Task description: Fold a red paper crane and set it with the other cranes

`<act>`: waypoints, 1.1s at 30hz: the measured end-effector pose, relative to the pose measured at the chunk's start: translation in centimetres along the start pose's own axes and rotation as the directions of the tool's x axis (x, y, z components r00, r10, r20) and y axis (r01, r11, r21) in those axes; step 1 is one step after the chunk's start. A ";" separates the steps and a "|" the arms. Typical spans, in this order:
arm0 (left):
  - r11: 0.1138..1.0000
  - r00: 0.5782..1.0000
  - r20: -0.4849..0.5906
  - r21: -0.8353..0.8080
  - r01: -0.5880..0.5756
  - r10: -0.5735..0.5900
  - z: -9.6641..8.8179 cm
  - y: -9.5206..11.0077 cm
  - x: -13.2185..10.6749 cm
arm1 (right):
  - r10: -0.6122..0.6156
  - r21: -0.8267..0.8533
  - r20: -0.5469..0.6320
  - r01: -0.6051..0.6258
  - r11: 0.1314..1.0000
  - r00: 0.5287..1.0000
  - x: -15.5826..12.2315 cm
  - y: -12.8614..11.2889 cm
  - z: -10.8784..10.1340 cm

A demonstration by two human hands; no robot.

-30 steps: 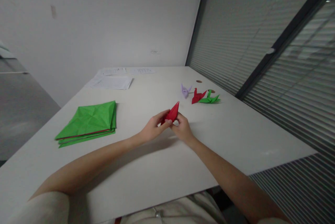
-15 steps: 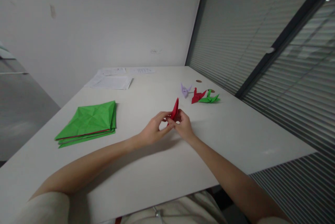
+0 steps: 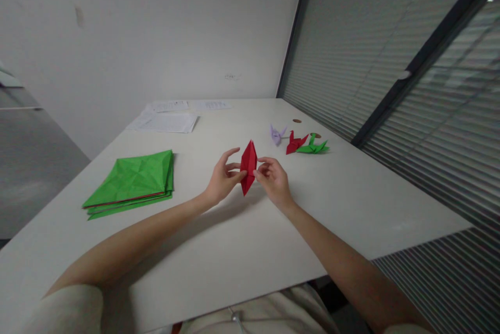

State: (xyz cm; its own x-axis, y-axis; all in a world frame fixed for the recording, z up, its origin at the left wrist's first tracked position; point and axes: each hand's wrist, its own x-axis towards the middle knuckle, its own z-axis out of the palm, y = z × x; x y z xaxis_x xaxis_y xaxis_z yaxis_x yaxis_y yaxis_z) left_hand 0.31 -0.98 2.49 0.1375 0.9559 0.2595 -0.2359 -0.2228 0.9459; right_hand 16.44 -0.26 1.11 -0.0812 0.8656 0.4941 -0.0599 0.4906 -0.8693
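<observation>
A folded red paper piece, a long narrow diamond, stands upright just above the white table. My left hand pinches its left edge with thumb and forefinger, the other fingers spread. My right hand pinches its right edge, fingers curled. Both hands meet at the middle of the table.
A stack of green paper sheets lies at the left. A lilac folded figure, a red one and a green one sit at the back right. White printed sheets lie at the far edge. Window blinds run along the right.
The red piece was turned from lying slanted between my fingers to standing upright, and its diamond face now shows. Both hands rose slightly off the table.
</observation>
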 end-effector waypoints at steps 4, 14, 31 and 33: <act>1.000 0.999 0.040 0.024 0.009 -0.010 0.2 0.2 -0.3 | 0.011 0.054 -0.020 -0.010 0.998 1.000 0.3 0.1 -0.1; 0.984 0.991 0.033 -0.121 0.134 -0.131 0.3 0.6 -0.4 | 0.069 0.077 -0.019 -0.067 0.995 0.997 0.2 0.0 -0.1; 0.943 0.961 0.128 -0.195 0.268 -0.247 -0.4 0.3 0.1 | 0.127 0.086 0.030 -0.130 0.988 0.991 0.4 0.3 -0.3; 0.943 0.965 0.132 -0.216 0.253 -0.228 -0.4 0.3 0.1 | 0.130 0.076 0.031 -0.132 0.988 0.991 0.5 0.4 -0.4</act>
State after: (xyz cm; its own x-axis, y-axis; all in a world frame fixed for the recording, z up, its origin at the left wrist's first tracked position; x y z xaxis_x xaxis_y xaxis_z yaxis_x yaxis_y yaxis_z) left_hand -0.08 -0.92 2.69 0.3138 0.9476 0.0601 -0.3959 0.0731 0.9154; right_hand 16.80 0.37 0.98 -0.1191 0.9186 0.3769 -0.1241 0.3628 -0.9236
